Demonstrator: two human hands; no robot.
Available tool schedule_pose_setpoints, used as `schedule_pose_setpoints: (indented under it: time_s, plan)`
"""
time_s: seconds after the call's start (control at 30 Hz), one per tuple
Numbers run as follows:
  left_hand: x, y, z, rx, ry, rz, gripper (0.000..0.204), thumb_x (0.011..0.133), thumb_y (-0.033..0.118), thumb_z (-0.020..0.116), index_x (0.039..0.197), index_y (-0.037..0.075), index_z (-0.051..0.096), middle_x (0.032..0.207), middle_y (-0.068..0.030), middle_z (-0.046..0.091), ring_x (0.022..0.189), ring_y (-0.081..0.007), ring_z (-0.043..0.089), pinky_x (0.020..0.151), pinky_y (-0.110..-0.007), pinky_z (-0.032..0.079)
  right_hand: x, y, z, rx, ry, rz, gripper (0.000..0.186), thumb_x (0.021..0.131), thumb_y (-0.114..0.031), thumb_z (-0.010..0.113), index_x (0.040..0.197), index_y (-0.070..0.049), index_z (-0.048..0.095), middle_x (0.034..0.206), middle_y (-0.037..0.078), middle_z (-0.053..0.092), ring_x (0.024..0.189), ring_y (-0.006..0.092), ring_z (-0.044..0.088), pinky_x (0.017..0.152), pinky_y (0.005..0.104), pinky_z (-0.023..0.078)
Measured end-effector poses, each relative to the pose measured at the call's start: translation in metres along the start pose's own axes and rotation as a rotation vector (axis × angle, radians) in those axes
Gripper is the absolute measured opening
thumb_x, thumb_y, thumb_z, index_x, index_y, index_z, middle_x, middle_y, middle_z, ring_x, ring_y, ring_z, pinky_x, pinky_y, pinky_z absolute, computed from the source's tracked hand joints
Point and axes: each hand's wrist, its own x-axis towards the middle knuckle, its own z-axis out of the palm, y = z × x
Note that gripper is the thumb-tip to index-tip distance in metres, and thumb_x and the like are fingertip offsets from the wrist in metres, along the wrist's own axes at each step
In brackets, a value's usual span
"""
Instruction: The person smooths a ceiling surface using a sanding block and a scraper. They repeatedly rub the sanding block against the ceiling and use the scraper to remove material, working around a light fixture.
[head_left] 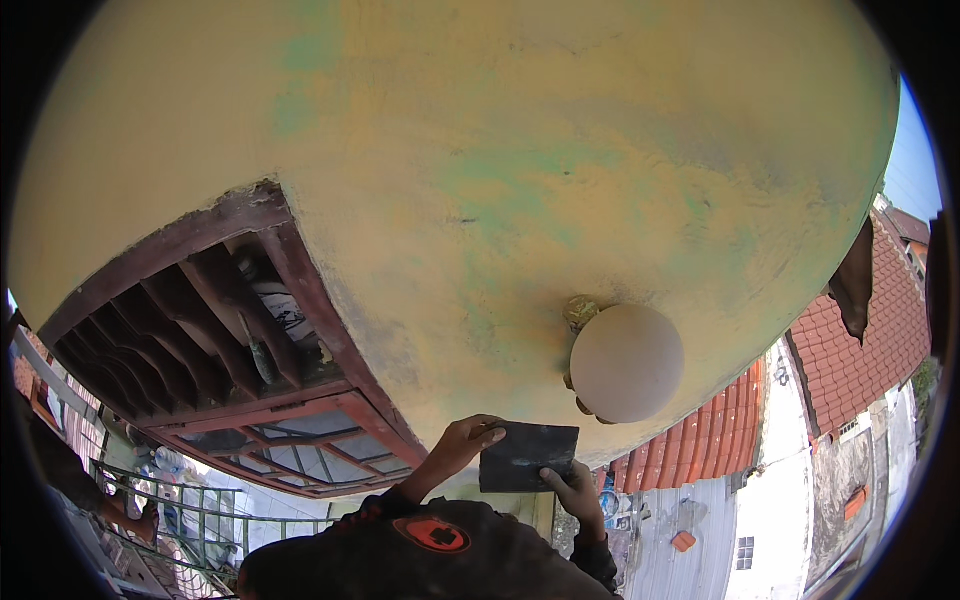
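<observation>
A square black sheet (pixel 525 455), dusty with pale smudges and looking like sandpaper, is held between my hands in front of my chest. My left hand (pixel 464 443) pinches its upper left corner, thumb along the edge. At its lower right edge, my right hand (pixel 576 491) grips it with the thumb on the near face. Just beyond the sheet rises a yellow wall (pixel 480 260) with worn green and grey patches. A round white globe lamp (pixel 627 363) on a tarnished base juts from this wall, above and to the right of my hands.
Left of my hands, a brown wooden window frame (pixel 318 290) with slats is set in the wall. Another person's hand (pixel 145 522) is by a green metal railing (pixel 205 525) at the lower left. Red tiled roofs (pixel 860 330) and grey roof sheets (pixel 690 530) lie below right.
</observation>
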Motion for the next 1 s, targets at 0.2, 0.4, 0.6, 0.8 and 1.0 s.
schedule_pose_setpoints:
  time_s: [0.2,0.4,0.6,0.8,1.0]
  plan:
    - [-0.012,-0.024,-0.024,-0.202,0.175,0.044,0.035,0.099,0.033,0.07,0.094,-0.002,0.071,0.072,0.007,0.051,0.068,-0.0048,0.041,0.06,-0.025,0.035,0.04,-0.016,0.023,0.148,-0.215,-0.126,0.049,0.098,-0.015,0.069,0.14,0.002,0.05,0.128,0.009,0.064,0.117,0.0157,0.058,0.1,0.0347,0.048]
    - [-0.028,0.014,-0.05,0.025,0.235,0.148,0.026,0.098,0.024,0.07,0.095,-0.002,0.07,0.071,0.0017,0.06,0.067,-0.0064,0.051,0.063,-0.025,0.044,0.036,-0.037,0.05,0.061,-0.352,0.016,0.051,0.099,-0.021,0.068,0.14,0.003,0.049,0.127,0.011,0.062,0.115,0.0172,0.057,0.098,0.034,0.048]
    - [-0.051,0.04,-0.057,0.297,0.361,0.358,0.026,0.098,0.022,0.069,0.101,-0.004,0.068,0.082,-0.0153,0.071,0.074,-0.0132,0.066,0.07,-0.03,0.052,0.039,-0.037,0.088,0.126,-0.263,0.144,0.05,0.103,-0.025,0.062,0.143,0.002,0.048,0.13,0.009,0.06,0.117,0.0176,0.055,0.1,0.0335,0.046]
    - [-0.059,0.046,-0.071,0.294,0.393,0.444,0.026,0.101,0.021,0.063,0.109,-0.003,0.061,0.08,-0.0175,0.067,0.074,-0.0164,0.064,0.069,-0.032,0.049,0.034,-0.041,0.11,0.481,-0.404,0.148,0.056,0.105,-0.027,0.058,0.15,-0.001,0.039,0.141,0.011,0.053,0.13,0.0229,0.05,0.109,0.0384,0.041]
    - [-0.06,0.054,-0.087,0.224,0.382,0.57,0.031,0.105,0.025,0.057,0.114,-0.005,0.057,0.081,-0.0147,0.062,0.075,-0.0151,0.055,0.07,-0.033,0.047,0.053,-0.044,0.11,0.409,-0.61,0.124,0.057,0.105,-0.03,0.058,0.151,-0.001,0.039,0.146,0.011,0.051,0.134,0.0226,0.048,0.113,0.0383,0.038]
